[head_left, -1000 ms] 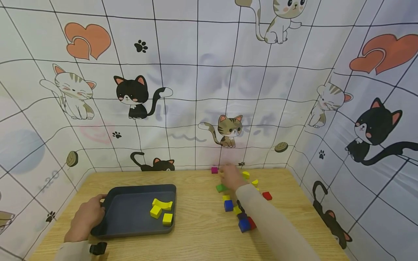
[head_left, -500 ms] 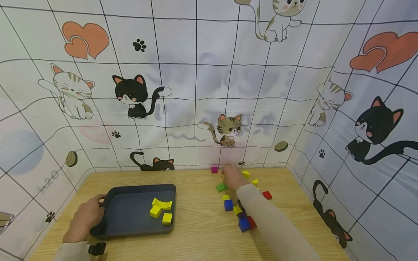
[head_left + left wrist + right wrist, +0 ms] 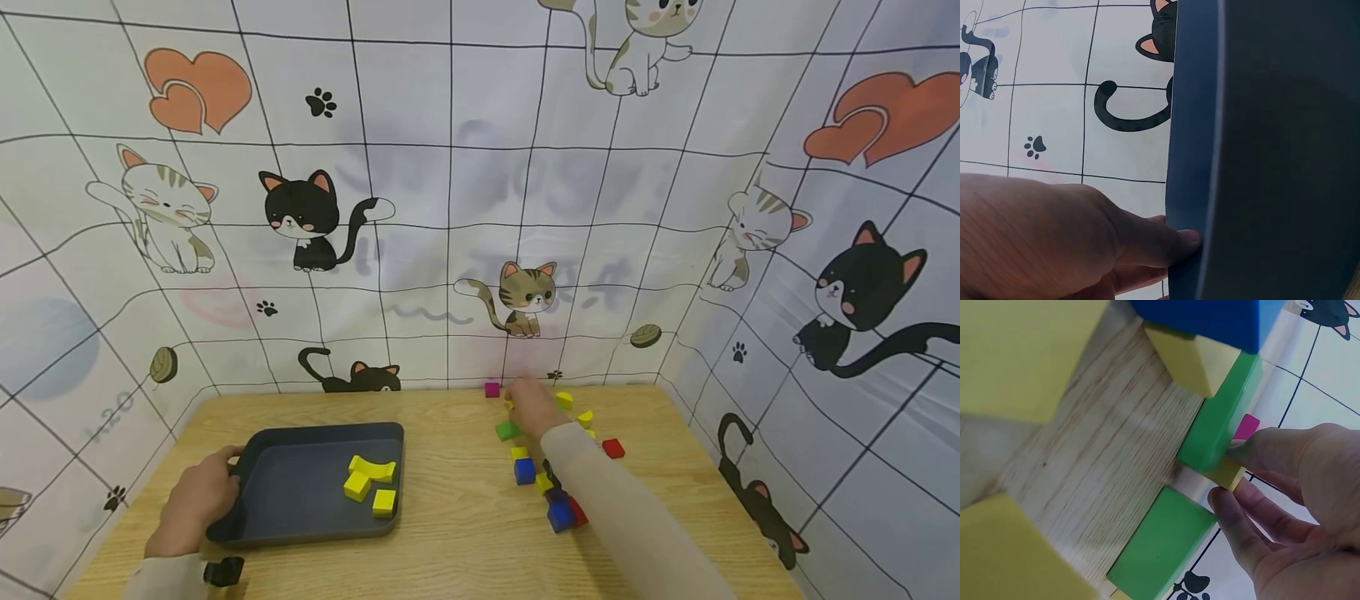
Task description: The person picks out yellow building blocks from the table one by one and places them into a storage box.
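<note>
My left hand (image 3: pixel 197 504) grips the left rim of a dark grey tray (image 3: pixel 300 533), its thumb over the edge in the left wrist view. Inside the tray, toward its right side, lie a yellow arched block (image 3: pixel 373 469) and two yellow blocks. Far back on the table, my right hand (image 3: pixel 534 408) pinches a small yellow block (image 3: pixel 1229 474) between thumb and index finger. A green block (image 3: pixel 1222 419) partly hides it in the right wrist view, and another green block (image 3: pixel 1163 540) lies beside the index finger. Behind the hand is a magenta block (image 3: pixel 492 390).
Blue blocks (image 3: pixel 525 472), red blocks (image 3: pixel 613 448) and several yellow blocks (image 3: pixel 585 418) lie scattered around the right forearm, which hides part of the group. A white cat-print sheet (image 3: pixel 420 275) stands behind the wooden table (image 3: pixel 450 500) and along its sides.
Almost nothing differs. The right hand shifts only slightly at the same spot among the blocks; the left hand and tray stay put.
</note>
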A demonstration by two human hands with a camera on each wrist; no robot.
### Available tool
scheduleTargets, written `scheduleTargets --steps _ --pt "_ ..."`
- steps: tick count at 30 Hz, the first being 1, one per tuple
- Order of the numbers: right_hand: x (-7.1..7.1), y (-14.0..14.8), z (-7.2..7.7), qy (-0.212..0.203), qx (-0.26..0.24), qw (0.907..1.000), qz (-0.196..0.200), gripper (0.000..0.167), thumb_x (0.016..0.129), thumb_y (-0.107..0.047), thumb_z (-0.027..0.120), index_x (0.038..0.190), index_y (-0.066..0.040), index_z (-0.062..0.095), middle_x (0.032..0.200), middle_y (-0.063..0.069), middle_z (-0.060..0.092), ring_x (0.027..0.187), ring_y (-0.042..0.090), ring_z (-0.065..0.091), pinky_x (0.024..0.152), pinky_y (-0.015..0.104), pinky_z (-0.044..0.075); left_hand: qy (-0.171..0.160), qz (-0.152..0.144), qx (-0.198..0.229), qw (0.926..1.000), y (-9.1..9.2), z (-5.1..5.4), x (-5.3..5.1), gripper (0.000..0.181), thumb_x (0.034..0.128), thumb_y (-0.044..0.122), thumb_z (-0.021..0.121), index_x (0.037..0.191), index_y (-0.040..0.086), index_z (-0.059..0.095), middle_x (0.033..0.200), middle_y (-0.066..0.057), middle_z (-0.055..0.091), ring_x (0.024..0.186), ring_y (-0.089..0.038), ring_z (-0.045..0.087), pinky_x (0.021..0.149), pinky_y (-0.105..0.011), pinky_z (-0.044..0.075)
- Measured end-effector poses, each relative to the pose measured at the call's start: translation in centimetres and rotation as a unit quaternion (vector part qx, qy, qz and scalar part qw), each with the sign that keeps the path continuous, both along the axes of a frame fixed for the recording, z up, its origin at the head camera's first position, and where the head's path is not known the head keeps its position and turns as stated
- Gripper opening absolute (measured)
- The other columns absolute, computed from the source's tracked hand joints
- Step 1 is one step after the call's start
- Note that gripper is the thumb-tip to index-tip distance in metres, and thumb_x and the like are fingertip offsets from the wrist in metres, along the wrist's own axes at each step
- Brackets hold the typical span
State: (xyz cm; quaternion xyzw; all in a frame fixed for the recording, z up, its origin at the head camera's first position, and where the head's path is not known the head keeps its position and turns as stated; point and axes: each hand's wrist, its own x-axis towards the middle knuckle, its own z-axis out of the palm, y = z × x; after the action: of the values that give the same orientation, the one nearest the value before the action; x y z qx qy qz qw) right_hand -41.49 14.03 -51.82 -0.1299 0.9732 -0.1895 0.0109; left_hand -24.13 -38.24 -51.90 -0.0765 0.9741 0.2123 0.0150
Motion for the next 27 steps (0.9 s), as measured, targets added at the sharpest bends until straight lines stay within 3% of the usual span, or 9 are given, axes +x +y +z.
scheduleTargets --steps 11,21,27 --pt "0.9 -1.1 0.9 0.02 -0.01 0.9996 0.015 0.025 0.106 -0.004 0.084 0.131 -0.001 0.082 0.127 0.013 0.076 0.115 0.027 0.069 0.11 0.046 0.066 0.006 -0.002 0.001 1.0 0.0 0.1 0.0 0.054 0.1074 -0.001 0.059 0.159 -0.015 0.052 0.138 -0.043 0.072 0.111 -0.064 0.075 0.087 -0.071 0.065" --pt "2.1 -4.0 1.7 0.074 -0.012 0.993 0.091 0.031 0.101 0.0 0.087 0.133 -0.001 0.084 0.129 0.014 0.082 0.124 0.032 0.074 0.114 0.047 0.064 0.001 -0.002 -0.004 1.0 0.1 0.1 0.1 0.055 0.1079 0.0 0.06 0.16 -0.015 0.051 0.138 -0.044 0.072 0.111 -0.064 0.075 0.088 -0.07 0.065" --pt "3.4 -6.7 2.7 0.056 -0.018 0.9924 0.108 0.034 0.103 0.001 0.085 0.137 0.0 0.082 0.132 0.015 0.079 0.128 0.031 0.074 0.115 0.044 0.064 -0.003 0.001 0.002 1.0 0.1 0.1 0.2 0.055 0.1085 0.0 0.059 0.161 -0.014 0.05 0.14 -0.044 0.071 0.113 -0.064 0.075 0.089 -0.071 0.064"
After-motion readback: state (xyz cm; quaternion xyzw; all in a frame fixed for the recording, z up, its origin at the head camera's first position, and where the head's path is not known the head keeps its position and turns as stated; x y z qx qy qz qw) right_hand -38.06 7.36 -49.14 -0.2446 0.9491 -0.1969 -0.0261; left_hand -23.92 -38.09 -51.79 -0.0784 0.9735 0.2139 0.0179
